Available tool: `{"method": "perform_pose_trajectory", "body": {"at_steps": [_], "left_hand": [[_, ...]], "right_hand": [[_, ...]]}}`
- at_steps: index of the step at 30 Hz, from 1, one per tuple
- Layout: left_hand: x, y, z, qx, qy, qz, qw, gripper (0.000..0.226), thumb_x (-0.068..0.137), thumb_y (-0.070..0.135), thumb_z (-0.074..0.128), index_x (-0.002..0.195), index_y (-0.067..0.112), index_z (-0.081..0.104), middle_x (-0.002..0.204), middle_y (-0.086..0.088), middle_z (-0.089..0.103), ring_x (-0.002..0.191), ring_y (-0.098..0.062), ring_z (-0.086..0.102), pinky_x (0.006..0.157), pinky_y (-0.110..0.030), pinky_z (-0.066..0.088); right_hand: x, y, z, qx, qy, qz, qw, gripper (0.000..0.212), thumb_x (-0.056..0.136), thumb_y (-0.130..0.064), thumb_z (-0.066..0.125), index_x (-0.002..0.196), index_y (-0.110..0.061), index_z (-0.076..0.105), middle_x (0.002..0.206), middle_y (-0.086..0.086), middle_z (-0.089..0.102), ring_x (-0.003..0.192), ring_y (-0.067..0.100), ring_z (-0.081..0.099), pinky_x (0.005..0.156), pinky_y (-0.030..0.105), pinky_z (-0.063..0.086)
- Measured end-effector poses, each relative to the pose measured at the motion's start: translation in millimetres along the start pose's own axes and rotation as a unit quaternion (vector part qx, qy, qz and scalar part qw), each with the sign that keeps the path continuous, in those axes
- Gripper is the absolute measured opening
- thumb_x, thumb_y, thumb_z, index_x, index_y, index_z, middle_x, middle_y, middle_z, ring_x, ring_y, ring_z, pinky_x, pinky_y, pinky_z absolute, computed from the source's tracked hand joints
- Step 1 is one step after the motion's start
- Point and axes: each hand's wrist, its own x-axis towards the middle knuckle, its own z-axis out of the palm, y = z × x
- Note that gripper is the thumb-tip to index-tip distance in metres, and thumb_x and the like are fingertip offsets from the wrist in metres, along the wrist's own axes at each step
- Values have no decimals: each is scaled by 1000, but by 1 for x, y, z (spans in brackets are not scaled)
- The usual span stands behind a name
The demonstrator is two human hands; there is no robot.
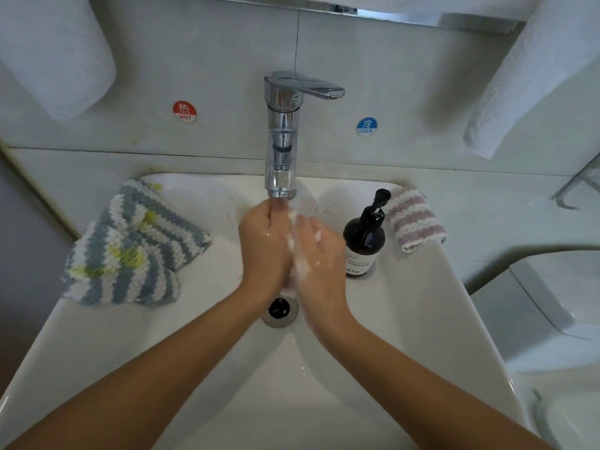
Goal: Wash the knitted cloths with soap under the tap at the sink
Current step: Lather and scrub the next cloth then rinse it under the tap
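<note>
Over the white sink (97,336), right under the spout of the chrome tap (281,138), my left hand (264,245) and my right hand (319,254) squeeze a soapy knitted cloth (306,206) between them. White foam covers my right fingers, and only a pale pink-and-white edge of the cloth shows above my hands. Two grey, white and yellow striped cloths (130,245) lie on the sink's left rim. A pink-and-white striped cloth (414,220) lies on the right rim. The black soap pump bottle (364,245) stands just right of my right hand.
The drain (280,311) sits below my wrists. Hot and cold stickers flank the tap on the wall. White towels hang at upper left (55,50) and upper right (526,76). A white toilet (552,303) is to the right of the sink.
</note>
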Motion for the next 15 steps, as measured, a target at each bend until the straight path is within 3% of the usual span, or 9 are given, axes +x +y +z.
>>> {"method": "perform_pose_trajectory", "body": {"at_steps": [3,6,11,15], "left_hand": [[-5,-5,-4,5,12,-12,1000,47,103,19,43,56,12,46,46,8,44,47,-8,43,48,-26,36],[-22,7,5,-6,-5,-4,1000,43,102,18,44,62,4,55,53,-2,54,52,-11,51,50,-27,41],[2,1,1,10,12,-13,1000,45,102,18,45,58,9,44,52,-6,43,51,-18,42,52,-33,34],[-25,9,4,7,-1,1,1000,43,102,19,44,63,1,53,56,-15,52,54,-16,51,51,-37,44]], "right_hand": [[2,0,3,1,-18,29,999,44,93,-16,51,51,-23,38,50,-3,38,56,18,38,56,39,33],[24,-2,3,28,26,42,998,41,91,-15,51,54,-21,35,53,-2,34,58,19,35,56,39,33],[-1,-2,-2,9,-12,37,999,47,96,-14,48,53,-25,34,51,-7,34,54,11,35,54,30,30],[21,-3,1,1,10,59,998,41,92,-15,49,55,-22,33,52,-6,32,56,16,34,56,36,30]]}}
